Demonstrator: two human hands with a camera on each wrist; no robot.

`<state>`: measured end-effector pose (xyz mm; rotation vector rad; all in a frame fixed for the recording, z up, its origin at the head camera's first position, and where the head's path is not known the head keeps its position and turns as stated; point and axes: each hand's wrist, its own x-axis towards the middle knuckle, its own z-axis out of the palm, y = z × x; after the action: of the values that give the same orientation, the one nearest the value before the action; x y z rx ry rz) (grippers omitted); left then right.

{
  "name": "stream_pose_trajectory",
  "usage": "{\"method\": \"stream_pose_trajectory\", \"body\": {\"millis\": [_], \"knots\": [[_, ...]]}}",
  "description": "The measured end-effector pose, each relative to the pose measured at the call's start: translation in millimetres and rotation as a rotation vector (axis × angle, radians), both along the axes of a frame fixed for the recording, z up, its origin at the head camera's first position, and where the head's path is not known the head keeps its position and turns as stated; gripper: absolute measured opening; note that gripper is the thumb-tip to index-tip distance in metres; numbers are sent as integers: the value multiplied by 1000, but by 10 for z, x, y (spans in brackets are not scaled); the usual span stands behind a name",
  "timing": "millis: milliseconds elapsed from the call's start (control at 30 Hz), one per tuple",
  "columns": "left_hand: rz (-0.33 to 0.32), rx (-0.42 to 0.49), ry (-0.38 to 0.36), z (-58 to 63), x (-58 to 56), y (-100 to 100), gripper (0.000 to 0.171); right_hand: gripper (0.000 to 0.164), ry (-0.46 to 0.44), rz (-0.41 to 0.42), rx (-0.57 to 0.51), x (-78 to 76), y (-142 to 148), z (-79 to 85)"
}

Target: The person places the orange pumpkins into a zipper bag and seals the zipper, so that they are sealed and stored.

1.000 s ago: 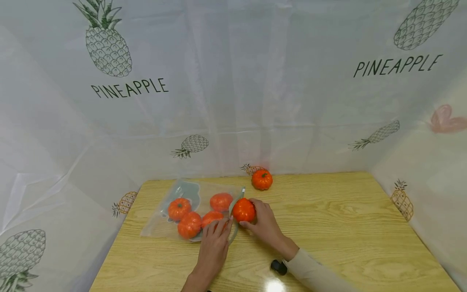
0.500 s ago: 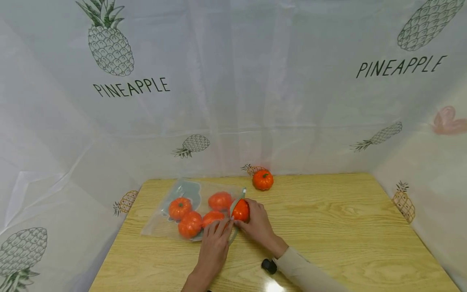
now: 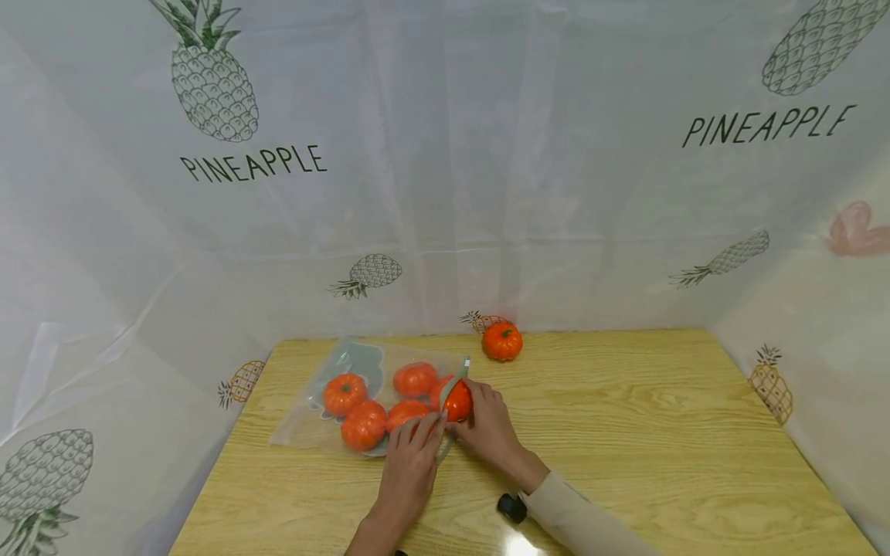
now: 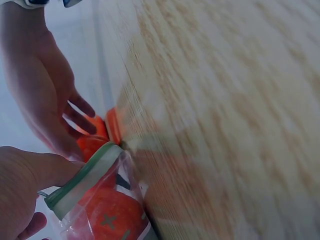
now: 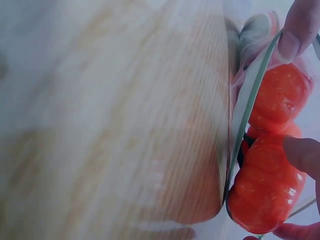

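Note:
A clear zip bag (image 3: 299,428) lies on the left of the table with several small orange-red pumpkins inside, among them one pumpkin (image 3: 344,394) at its far end. My left hand (image 3: 409,467) pinches the near part of the bag's mouth. In the left wrist view its thumb lies along the green-and-white zip strip (image 4: 82,182). My right hand (image 3: 492,432) grips another pumpkin (image 3: 457,401) partway through the mouth, the zip edge crossing over it. The right wrist view shows this pumpkin (image 5: 267,182) between the fingers, against one inside the bag (image 5: 280,97).
One more pumpkin (image 3: 502,341) stands at the table's back edge, behind the right hand. A small black object (image 3: 512,507) is beside the right sleeve. White pineapple-print sheeting (image 3: 445,193) walls the wooden table (image 3: 626,432) at the back and sides.
The right hand has moved left, carrying its pumpkin from outside the bag's mouth partly under the zip edge. The left hand has stayed at the mouth.

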<state>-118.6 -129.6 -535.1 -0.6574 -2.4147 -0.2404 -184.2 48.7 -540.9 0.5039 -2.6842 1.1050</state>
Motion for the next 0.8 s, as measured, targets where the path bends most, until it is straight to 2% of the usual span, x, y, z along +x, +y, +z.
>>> {"method": "stream_pose_trajectory", "body": {"millis": [200, 433, 600, 800], "knots": [[0, -6, -1, -7, -7, -7, 66, 72, -3, -36, 11, 0, 16, -3], [4, 1, -12, -18, -4, -13, 69, 71, -27, -25, 18, -67, -52, 18], [-2, 9, -1, -17, 4, -5, 70, 72, -41, -82, 27, -39, -61, -4], [-3, -2, 4, -8, 4, -6, 71, 58, -16, -120, 19, -38, -73, -9]]}}
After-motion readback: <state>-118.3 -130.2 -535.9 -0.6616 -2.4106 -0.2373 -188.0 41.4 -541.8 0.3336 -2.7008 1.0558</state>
